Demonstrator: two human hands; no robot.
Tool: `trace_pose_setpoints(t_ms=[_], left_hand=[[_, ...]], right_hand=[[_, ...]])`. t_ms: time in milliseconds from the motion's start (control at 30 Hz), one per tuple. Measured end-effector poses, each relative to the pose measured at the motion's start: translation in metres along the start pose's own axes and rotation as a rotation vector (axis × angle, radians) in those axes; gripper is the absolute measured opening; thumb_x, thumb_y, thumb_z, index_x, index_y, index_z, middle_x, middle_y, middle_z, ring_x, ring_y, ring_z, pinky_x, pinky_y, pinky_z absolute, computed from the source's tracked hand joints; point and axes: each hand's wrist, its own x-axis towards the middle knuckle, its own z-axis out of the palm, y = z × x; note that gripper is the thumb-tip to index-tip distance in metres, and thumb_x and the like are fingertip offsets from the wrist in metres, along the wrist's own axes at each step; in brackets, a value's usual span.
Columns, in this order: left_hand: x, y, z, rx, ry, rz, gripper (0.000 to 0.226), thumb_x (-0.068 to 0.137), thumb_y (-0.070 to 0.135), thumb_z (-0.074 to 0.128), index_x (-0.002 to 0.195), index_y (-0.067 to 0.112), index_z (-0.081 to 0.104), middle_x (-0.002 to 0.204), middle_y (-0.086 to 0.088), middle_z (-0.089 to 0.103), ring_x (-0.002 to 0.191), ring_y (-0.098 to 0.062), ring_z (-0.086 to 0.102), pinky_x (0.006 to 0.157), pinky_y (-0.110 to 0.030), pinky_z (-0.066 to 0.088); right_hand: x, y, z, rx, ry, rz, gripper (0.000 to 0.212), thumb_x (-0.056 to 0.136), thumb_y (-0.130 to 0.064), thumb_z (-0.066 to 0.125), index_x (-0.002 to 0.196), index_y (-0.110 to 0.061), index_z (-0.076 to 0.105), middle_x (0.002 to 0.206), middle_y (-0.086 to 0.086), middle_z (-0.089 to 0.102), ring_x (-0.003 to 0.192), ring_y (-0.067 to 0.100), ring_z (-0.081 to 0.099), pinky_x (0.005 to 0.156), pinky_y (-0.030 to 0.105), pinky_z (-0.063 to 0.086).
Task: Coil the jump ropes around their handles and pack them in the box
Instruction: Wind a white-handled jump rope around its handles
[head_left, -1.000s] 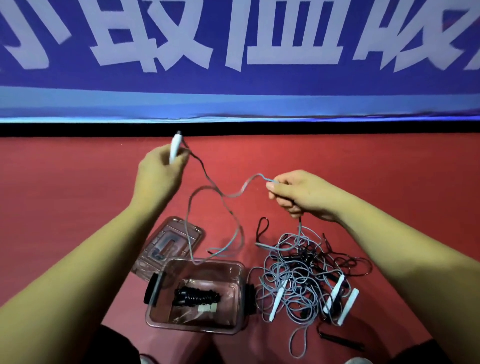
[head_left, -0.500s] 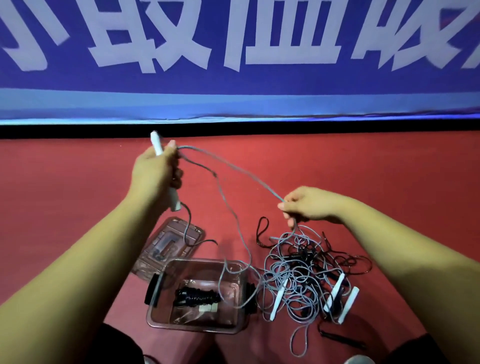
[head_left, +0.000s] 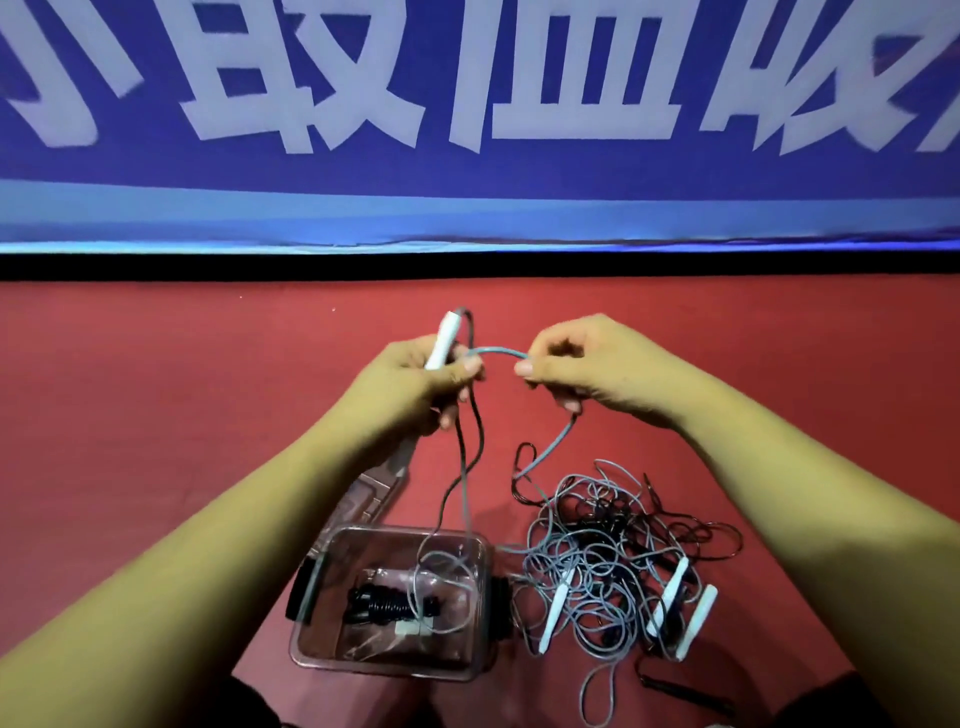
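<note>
The left hand (head_left: 415, 387) has its fingers curled tight round a white handle (head_left: 443, 343), whose upper end sticks up past the knuckles while the thumb lies across the front of it. From the top of that handle a grey-blue rope (head_left: 498, 352) arches over a short gap to the right hand (head_left: 587, 364), where thumb and forefinger pinch it and the other fingers are folded in beneath. Below the right fingers the same rope drops to a loose tangle of ropes (head_left: 592, 551), grey and black, lying on the red floor (head_left: 156, 415) under the right wrist. Three more white handles (head_left: 555, 613) lie among the tangle, and a black handle (head_left: 680, 693) lies at its near edge. From under the left fingers two strands (head_left: 462, 493), one dark and one grey, hang straight down, and the grey one loops into the clear plastic box (head_left: 319, 629), which stands open below the left hand. Inside the box lies a coiled black rope (head_left: 387, 605). The clear lid (head_left: 371, 501) lies on the floor just beyond the box, partly hidden by the left forearm. Well beyond both sets of fingertips hangs a blue banner (head_left: 467, 197) with large white characters
</note>
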Motion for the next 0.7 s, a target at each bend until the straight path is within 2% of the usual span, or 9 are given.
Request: trace_pose_setpoints(t_ms=[100, 200, 267, 333, 367, 500, 567, 633, 700], left_hand=[[0.01, 0.003, -0.018, -0.325, 0.247, 0.013, 0.018, 0.098, 0.011, 0.055, 0.08, 0.013, 0.057, 0.063, -0.001, 0.048, 0.04, -0.009, 0.036, 0.04, -0.017, 0.019], [0.014, 0.0, -0.04, -0.374, 0.448, -0.04, 0.016, 0.099, 0.011, 0.054, 0.084, 0.013, 0.06, 0.066, 0.0, 0.054, 0.038, -0.008, 0.04, 0.037, -0.014, 0.024], [0.017, -0.011, -0.049, 0.079, 0.505, -0.017, 0.01, 0.097, 0.014, 0.058, 0.096, 0.015, 0.068, 0.075, -0.002, 0.069, 0.044, -0.017, 0.059, 0.041, -0.018, 0.038], [0.015, -0.015, -0.046, 0.655, 0.453, 0.057, 0.023, 0.094, 0.019, 0.06, 0.114, 0.022, 0.07, 0.082, -0.002, 0.075, 0.06, -0.021, 0.072, 0.059, -0.027, 0.054], [0.014, -0.014, -0.039, 0.738, 0.391, 0.093, 0.026, 0.094, 0.021, 0.061, 0.118, 0.027, 0.068, 0.08, 0.002, 0.075, 0.061, -0.018, 0.073, 0.064, -0.024, 0.054], [-0.002, -0.001, 0.001, 0.321, -0.039, 0.067, 0.019, 0.098, 0.024, 0.059, 0.115, 0.023, 0.068, 0.067, -0.005, 0.07, 0.04, -0.016, 0.053, 0.039, -0.018, 0.032], [-0.004, -0.001, 0.009, 0.185, -0.154, 0.029, 0.013, 0.099, 0.021, 0.058, 0.094, 0.016, 0.068, 0.067, -0.007, 0.067, 0.041, -0.013, 0.047, 0.039, -0.018, 0.026], [0.0, 0.003, 0.007, 0.011, -0.015, 0.02, 0.022, 0.098, 0.017, 0.058, 0.076, 0.015, 0.062, 0.058, -0.003, 0.058, 0.04, -0.013, 0.042, 0.039, -0.017, 0.024], [0.007, 0.007, -0.006, -0.198, 0.215, 0.053, 0.022, 0.098, 0.013, 0.056, 0.076, 0.013, 0.058, 0.052, 0.001, 0.05, 0.038, -0.009, 0.038, 0.037, -0.015, 0.025]], right_hand=[[-0.004, 0.038, -0.005, -0.047, -0.14, 0.228, 0.022, 0.096, -0.019, 0.061, 0.077, -0.008, 0.06, 0.076, 0.016, 0.069, 0.074, 0.025, 0.069, 0.073, 0.031, 0.056], [-0.011, 0.068, -0.006, -0.058, -0.228, 0.396, 0.02, 0.098, -0.017, 0.057, 0.082, -0.007, 0.062, 0.092, 0.02, 0.072, 0.088, 0.033, 0.067, 0.083, 0.043, 0.051], [-0.009, 0.068, -0.005, 0.005, -0.173, 0.372, 0.019, 0.1, -0.014, 0.052, 0.085, -0.004, 0.06, 0.086, 0.023, 0.07, 0.083, 0.033, 0.066, 0.083, 0.046, 0.052], [-0.004, 0.054, 0.0, 0.028, -0.096, 0.29, 0.022, 0.101, -0.015, 0.05, 0.087, -0.003, 0.061, 0.066, 0.016, 0.061, 0.067, 0.03, 0.066, 0.072, 0.042, 0.054], [-0.002, 0.043, 0.002, -0.001, -0.071, 0.24, 0.023, 0.101, -0.017, 0.05, 0.088, -0.004, 0.063, 0.059, 0.01, 0.054, 0.057, 0.026, 0.061, 0.064, 0.036, 0.052], [0.005, 0.007, 0.012, -0.05, -0.03, 0.016, 0.022, 0.097, -0.019, 0.058, 0.086, -0.005, 0.07, 0.052, 0.004, 0.041, 0.045, 0.017, 0.036, 0.047, 0.026, 0.033], [0.006, -0.001, 0.011, 0.071, 0.011, -0.005, 0.021, 0.096, -0.015, 0.059, 0.087, 0.0, 0.069, 0.049, 0.001, 0.039, 0.045, 0.016, 0.031, 0.046, 0.025, 0.028], [0.006, 0.001, 0.006, 0.08, 0.026, -0.003, 0.021, 0.095, -0.016, 0.061, 0.084, 0.001, 0.066, 0.051, 0.002, 0.043, 0.045, 0.017, 0.038, 0.047, 0.025, 0.032], [0.004, 0.016, 0.0, 0.02, 0.006, 0.057, 0.022, 0.094, -0.018, 0.063, 0.077, -0.005, 0.064, 0.058, 0.006, 0.055, 0.052, 0.018, 0.056, 0.054, 0.025, 0.045]])
